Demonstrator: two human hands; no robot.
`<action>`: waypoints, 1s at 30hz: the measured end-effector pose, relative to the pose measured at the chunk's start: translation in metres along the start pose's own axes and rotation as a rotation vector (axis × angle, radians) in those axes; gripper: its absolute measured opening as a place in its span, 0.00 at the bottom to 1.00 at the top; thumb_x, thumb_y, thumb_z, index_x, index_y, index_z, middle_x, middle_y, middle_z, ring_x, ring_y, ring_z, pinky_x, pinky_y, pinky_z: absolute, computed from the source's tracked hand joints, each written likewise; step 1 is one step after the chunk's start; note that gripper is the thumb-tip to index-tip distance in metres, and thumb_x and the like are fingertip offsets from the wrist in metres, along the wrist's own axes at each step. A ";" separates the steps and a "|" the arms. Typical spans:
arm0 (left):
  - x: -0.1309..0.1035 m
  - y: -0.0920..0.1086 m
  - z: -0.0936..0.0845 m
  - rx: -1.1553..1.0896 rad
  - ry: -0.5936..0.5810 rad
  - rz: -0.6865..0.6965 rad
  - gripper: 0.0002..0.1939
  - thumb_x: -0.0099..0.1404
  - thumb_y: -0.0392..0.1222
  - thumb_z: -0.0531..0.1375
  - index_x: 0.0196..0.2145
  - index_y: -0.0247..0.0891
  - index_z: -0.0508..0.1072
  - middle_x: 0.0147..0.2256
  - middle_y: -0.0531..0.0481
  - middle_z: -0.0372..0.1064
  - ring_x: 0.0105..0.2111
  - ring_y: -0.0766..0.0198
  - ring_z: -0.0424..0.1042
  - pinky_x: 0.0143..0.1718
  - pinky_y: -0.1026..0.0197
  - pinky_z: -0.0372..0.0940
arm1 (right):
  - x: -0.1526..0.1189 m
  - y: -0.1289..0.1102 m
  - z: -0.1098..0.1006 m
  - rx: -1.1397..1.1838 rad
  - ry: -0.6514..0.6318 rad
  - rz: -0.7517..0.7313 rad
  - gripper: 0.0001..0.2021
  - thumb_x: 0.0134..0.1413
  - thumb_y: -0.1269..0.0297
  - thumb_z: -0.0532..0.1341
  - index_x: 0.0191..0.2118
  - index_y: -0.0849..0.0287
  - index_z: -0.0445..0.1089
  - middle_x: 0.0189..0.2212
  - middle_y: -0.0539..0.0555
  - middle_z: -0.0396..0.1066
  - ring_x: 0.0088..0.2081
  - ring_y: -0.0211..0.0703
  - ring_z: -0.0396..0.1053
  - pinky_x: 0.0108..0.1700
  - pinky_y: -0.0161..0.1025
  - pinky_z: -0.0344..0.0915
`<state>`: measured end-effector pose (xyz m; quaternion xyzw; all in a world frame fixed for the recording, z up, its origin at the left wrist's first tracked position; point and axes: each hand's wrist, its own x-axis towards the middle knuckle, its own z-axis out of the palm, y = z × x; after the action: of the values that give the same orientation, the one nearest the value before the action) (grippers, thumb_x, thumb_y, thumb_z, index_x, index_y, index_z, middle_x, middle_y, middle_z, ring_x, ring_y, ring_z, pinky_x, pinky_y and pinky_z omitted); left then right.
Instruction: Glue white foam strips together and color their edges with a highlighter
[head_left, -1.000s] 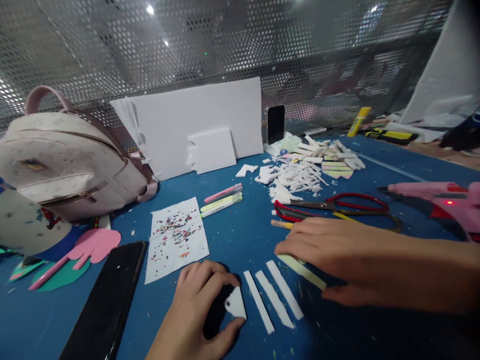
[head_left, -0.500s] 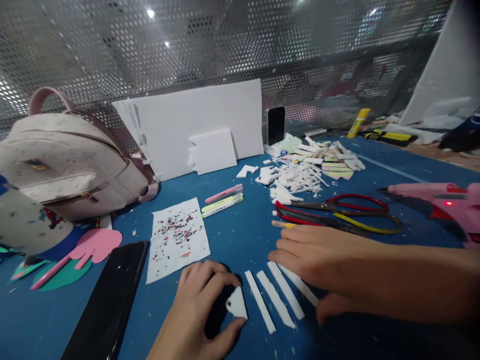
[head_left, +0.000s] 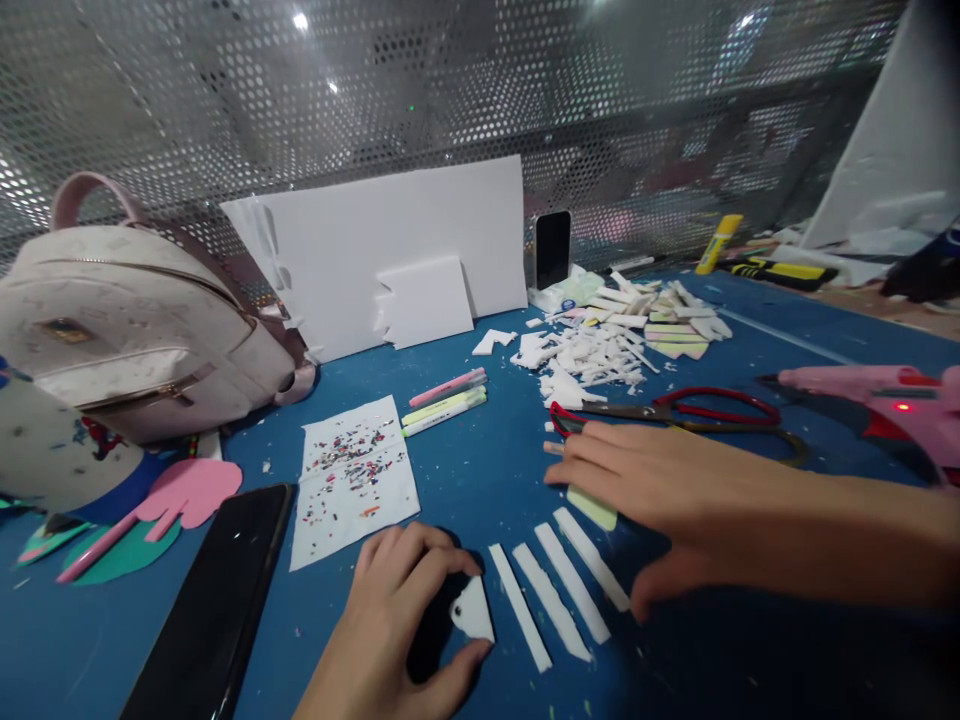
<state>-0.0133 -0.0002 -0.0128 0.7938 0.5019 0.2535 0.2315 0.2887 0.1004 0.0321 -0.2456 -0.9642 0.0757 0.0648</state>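
My left hand (head_left: pixel 409 610) holds a small white foam piece (head_left: pixel 474 610) with a dark dot between thumb and index finger, low on the table. To its right, several white foam strips (head_left: pixel 551 600) lie side by side. My right hand (head_left: pixel 637 480) reaches over the table beyond the strips, fingers spread and holding nothing visible. Beneath it shows a pale yellow-green piece (head_left: pixel 594 507). Its fingertips are beside a small light-coloured stick (head_left: pixel 553 448) and partly cover a red cutter (head_left: pixel 564 420). Behind it lie scissors (head_left: pixel 750 405) with red and yellow handles.
A pink glue gun (head_left: pixel 892 385) is at the right. White scraps (head_left: pixel 592 350) are piled behind. Highlighters (head_left: pixel 446 405), a paper with bits (head_left: pixel 352 480) and a black phone (head_left: pixel 217 600) lie left, near a backpack (head_left: pixel 135 330). White boards (head_left: pixel 337 250) stand behind.
My right hand has moved up and away from the strips, uncovering the rightmost strip and the pale yellow-green piece, and covering more of the cutter. My left hand stays put.
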 end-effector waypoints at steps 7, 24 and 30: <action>-0.001 0.004 -0.002 0.002 0.001 -0.004 0.18 0.65 0.36 0.61 0.49 0.55 0.67 0.48 0.55 0.65 0.50 0.57 0.64 0.54 0.51 0.56 | -0.010 0.021 -0.005 -0.013 -0.136 0.103 0.26 0.52 0.56 0.73 0.55 0.50 0.69 0.58 0.56 0.71 0.55 0.62 0.68 0.50 0.52 0.64; 0.000 -0.001 0.000 0.042 0.016 0.033 0.15 0.65 0.39 0.62 0.49 0.51 0.70 0.48 0.52 0.68 0.50 0.57 0.67 0.53 0.53 0.61 | -0.014 0.008 -0.005 0.145 -0.083 0.189 0.21 0.47 0.55 0.74 0.42 0.53 0.67 0.45 0.54 0.73 0.42 0.55 0.71 0.36 0.42 0.57; 0.001 0.001 -0.001 0.032 0.008 0.025 0.15 0.65 0.40 0.62 0.49 0.52 0.70 0.47 0.52 0.69 0.48 0.56 0.68 0.51 0.52 0.63 | -0.017 0.001 0.001 0.131 0.045 0.137 0.13 0.58 0.57 0.68 0.43 0.55 0.65 0.42 0.55 0.71 0.38 0.50 0.69 0.35 0.41 0.57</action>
<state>-0.0131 0.0001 -0.0115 0.8028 0.4968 0.2513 0.2135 0.3045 0.0932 0.0298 -0.3077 -0.9365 0.1370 0.0973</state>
